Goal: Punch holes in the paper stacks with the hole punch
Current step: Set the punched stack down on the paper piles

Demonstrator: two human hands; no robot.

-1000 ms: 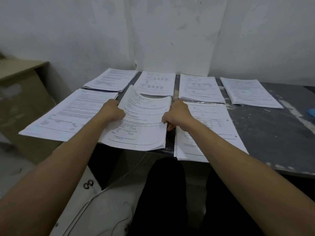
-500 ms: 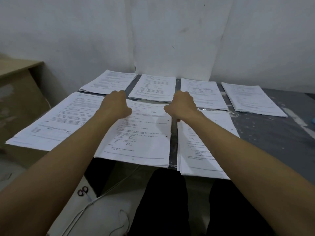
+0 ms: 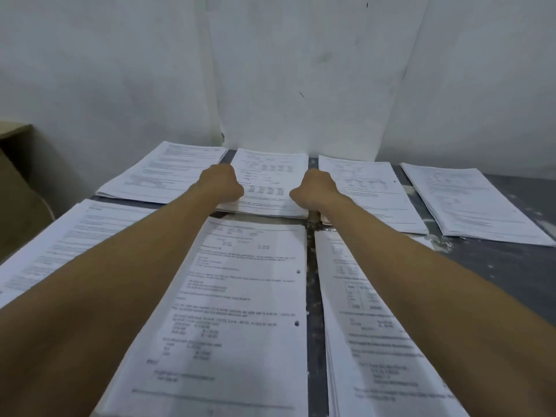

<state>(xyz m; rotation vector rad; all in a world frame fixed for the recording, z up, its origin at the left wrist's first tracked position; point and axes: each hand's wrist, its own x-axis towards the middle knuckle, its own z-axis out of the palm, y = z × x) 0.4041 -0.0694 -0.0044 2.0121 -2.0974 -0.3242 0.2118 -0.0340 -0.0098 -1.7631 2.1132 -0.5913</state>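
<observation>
Several stacks of printed paper lie in two rows on a dark grey table (image 3: 511, 266). Both my arms reach over the front row to the back-middle paper stack (image 3: 270, 182). My left hand (image 3: 222, 183) grips its left edge with curled fingers, and my right hand (image 3: 316, 188) grips its near right corner. The front-middle paper stack (image 3: 240, 296) lies flat under my arms, with two punched holes (image 3: 298, 271) along its right edge. No hole punch is in view.
Other stacks lie at front left (image 3: 60, 245), front right (image 3: 376, 341), back left (image 3: 162, 173), back right (image 3: 361, 188) and far right (image 3: 469, 200). A white wall (image 3: 301, 70) stands right behind the back row. A brown cabinet (image 3: 15, 191) is at the left.
Both hands laid the front-middle stack flat on the table, let it go, and moved forward to the back-middle stack, which they now hold by its sides.
</observation>
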